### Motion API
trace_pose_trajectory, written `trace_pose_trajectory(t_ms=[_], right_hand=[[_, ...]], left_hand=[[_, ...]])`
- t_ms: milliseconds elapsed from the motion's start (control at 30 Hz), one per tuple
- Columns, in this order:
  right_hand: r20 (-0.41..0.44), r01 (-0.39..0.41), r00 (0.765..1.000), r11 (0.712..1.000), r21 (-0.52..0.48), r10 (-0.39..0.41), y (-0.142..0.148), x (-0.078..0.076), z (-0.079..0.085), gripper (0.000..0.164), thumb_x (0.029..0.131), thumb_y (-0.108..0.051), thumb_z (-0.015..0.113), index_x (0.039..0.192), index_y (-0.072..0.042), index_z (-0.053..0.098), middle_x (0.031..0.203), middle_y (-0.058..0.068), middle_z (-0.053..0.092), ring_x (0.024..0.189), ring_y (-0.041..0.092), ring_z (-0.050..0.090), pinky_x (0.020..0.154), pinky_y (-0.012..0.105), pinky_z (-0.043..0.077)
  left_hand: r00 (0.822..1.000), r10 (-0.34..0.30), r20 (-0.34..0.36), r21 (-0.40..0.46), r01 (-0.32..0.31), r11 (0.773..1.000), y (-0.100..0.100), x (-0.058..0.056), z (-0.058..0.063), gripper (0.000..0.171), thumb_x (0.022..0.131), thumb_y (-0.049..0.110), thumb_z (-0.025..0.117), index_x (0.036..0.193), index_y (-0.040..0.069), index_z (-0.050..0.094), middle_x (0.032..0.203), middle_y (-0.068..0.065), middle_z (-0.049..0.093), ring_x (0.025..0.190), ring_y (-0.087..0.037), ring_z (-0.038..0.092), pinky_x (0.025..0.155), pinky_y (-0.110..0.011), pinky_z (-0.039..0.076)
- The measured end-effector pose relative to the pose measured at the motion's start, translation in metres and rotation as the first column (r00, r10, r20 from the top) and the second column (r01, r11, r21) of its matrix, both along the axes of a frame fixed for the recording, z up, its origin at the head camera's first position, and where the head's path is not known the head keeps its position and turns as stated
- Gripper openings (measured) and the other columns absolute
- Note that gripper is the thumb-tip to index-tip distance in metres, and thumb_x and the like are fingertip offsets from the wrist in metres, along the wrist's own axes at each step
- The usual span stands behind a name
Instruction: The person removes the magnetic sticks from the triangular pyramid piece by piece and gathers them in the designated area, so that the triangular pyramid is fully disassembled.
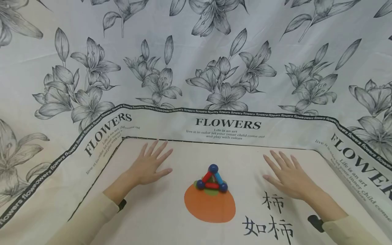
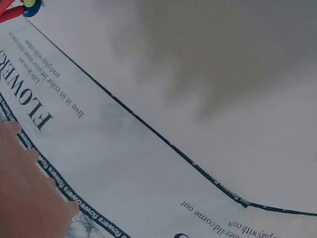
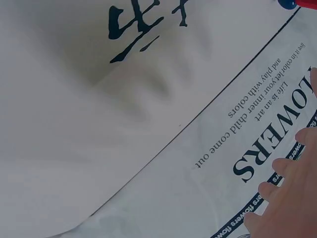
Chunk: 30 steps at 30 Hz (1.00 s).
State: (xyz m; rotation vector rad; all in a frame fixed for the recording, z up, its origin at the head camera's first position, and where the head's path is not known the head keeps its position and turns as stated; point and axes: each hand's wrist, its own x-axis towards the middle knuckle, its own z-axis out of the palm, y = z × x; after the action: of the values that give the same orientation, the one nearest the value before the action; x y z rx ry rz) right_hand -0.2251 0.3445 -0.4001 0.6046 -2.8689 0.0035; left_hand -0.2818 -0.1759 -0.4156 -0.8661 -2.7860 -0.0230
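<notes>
Across the upper frame, cloth [image 1: 226, 98]: pale, printed with grey lilies, its lettered border running round the edge below.
Lower-middle surface [image 1: 171, 214]: light, carrying everything else.
Left hand [image 1: 150, 166]: left of centre, fingers spread, holding nothing.
Right hand [image 1: 288, 175]: right of centre, fingers also parted and straight, holding nothing, above the black characters [image 1: 275, 228].
Orange fruit print [image 1: 209, 206]: lower centre of the frame, between the forearms.
Triangle [image 1: 212, 185]: centre, just below mid-frame, overlapping the print's green top; well apart from both hands.
Handling: probably light and stiff, smooth enough to slip a little; the joints look like the weak points, so a hard squeeze could part them.
Rods [image 1: 218, 177]: two red, one light blue; likely the better hold, pinched mid-length.
Balls [image 1: 213, 168]: three, dark blue, one per corner; round, so likely easier to roll off.
</notes>
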Motion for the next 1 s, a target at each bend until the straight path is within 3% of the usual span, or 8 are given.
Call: trace_pose_trajectory(t_ms=[367, 633, 1000], right_hand=[[-0.013, -0.095, 0.995, 0.993, -0.076, 0.095, -0.031, -0.001, -0.01, 0.072, 0.104, -0.049, 0.051, 0.162, -0.012, 0.027, 0.167, 0.02, 0.021, 0.15, 0.05, 0.019, 0.122, 0.059, -0.004], [0.03, -0.115, 0.993, 0.992, -0.052, 0.117, -0.051, -0.002, -0.002, 0.072, 0.105, -0.05, 0.05, 0.162, -0.012, 0.028, 0.167, 0.02, 0.02, 0.152, 0.047, 0.017, 0.122, 0.061, 0.003], [-0.003, -0.178, 0.984, 0.983, -0.051, 0.178, -0.066, -0.009, -0.02, 0.073, 0.102, -0.051, 0.056, 0.16, -0.013, 0.033, 0.164, 0.016, 0.032, 0.149, 0.043, 0.03, 0.12, 0.062, 0.019]], left_hand=[[0.998, -0.043, 0.043, 0.034, 0.042, 0.999, 0.024, 0.004, -0.005, 0.076, 0.101, 0.065, 0.044, 0.163, 0.026, 0.026, 0.172, -0.006, 0.009, 0.157, -0.039, -0.002, 0.12, -0.067, 0.0], [0.998, -0.06, 0.024, 0.043, 0.059, 0.997, 0.035, 0.002, -0.002, 0.076, 0.1, 0.065, 0.046, 0.163, 0.027, 0.026, 0.172, -0.005, 0.009, 0.157, -0.039, 0.002, 0.12, -0.067, 0.004], [0.988, -0.083, 0.129, 0.039, 0.079, 0.996, 0.055, 0.003, -0.011, 0.08, 0.099, 0.07, 0.042, 0.164, 0.029, 0.02, 0.172, -0.005, 0.008, 0.157, -0.038, 0.0, 0.12, -0.067, 0.008]])
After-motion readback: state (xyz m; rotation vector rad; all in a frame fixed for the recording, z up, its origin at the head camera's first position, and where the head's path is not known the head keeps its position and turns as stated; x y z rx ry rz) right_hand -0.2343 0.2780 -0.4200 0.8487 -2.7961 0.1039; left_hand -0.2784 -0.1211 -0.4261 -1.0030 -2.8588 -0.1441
